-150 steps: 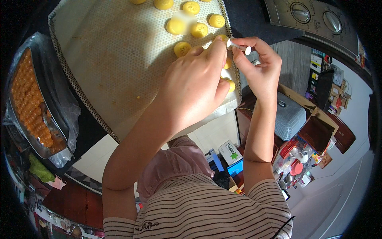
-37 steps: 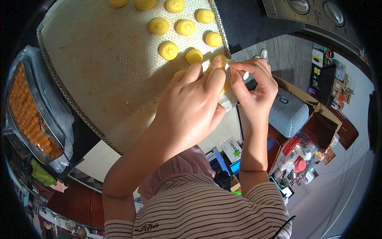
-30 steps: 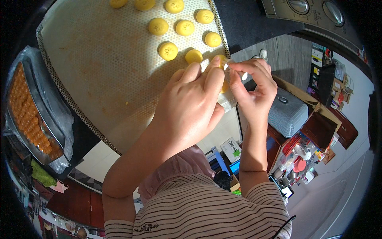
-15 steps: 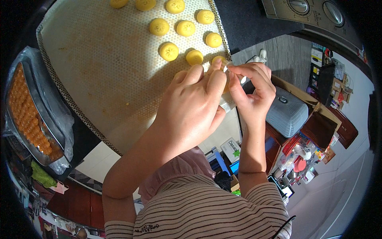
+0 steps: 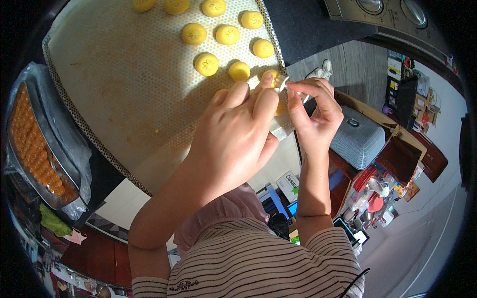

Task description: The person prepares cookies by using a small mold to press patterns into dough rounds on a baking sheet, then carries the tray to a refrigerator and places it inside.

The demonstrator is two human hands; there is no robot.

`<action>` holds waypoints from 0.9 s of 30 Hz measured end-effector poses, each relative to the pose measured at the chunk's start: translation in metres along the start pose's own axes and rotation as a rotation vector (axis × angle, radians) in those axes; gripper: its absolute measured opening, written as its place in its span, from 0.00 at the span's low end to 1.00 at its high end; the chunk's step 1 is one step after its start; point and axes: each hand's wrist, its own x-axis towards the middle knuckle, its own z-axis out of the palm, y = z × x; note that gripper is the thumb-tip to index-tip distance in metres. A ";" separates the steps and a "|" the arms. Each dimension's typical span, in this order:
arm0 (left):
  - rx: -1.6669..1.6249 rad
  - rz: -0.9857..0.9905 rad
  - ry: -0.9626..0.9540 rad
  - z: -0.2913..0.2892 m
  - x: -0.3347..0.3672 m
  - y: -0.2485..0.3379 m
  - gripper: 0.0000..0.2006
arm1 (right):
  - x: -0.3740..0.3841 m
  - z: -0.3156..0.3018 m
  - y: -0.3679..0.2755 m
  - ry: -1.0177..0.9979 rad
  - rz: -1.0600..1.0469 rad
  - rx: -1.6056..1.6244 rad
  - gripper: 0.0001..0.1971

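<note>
My left hand (image 5: 233, 131) reaches over the near right part of a perforated white baking mat (image 5: 94, 74). Its fingers are bent, with one fingertip against a small yellow dough round (image 5: 271, 75); the others are partly hidden beneath the hand. Thumb and fingers of my right hand (image 5: 318, 111) pinch a small white stamp-like tool (image 5: 281, 82), which touches or nearly touches that same round. Another yellow round (image 5: 280, 108) shows between my hands. Beyond them sit several more, including one with a pressed flower mark (image 5: 206, 64).
To the left, a metal tray (image 5: 37, 186) holds rows of orange-brown balls (image 5: 37, 144) beside a clear plastic bag (image 5: 79, 164). A dark counter (image 5: 318, 30) and an appliance with knobs (image 5: 382, 10) border the far right. A grey-blue lidded case (image 5: 357, 136) stands lower right.
The mat and dough rounds sit slightly further left in view. The white tool shows more plainly at the dough round, with my right fingers still pinching it.
</note>
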 end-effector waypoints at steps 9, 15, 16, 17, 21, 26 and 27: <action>0.033 0.036 0.043 0.000 -0.001 0.001 0.19 | 0.001 -0.001 -0.003 -0.022 -0.066 -0.079 0.06; -0.014 0.021 0.012 0.000 -0.001 0.002 0.30 | -0.001 -0.001 0.000 -0.010 0.005 0.012 0.06; -0.014 0.018 0.010 0.000 0.000 0.001 0.31 | -0.002 -0.001 0.001 -0.008 0.032 0.037 0.06; -0.014 0.015 0.008 0.001 0.000 0.001 0.31 | -0.004 -0.001 0.002 -0.007 0.058 0.062 0.06; -0.019 0.018 0.007 -0.001 0.000 0.001 0.31 | -0.006 0.000 0.003 0.008 0.131 0.134 0.06; -0.023 0.022 0.014 0.000 -0.001 0.001 0.31 | -0.006 -0.002 0.005 -0.027 0.143 0.130 0.06; -0.024 0.024 0.012 0.000 -0.001 0.001 0.31 | -0.007 -0.002 0.005 -0.026 0.144 0.129 0.06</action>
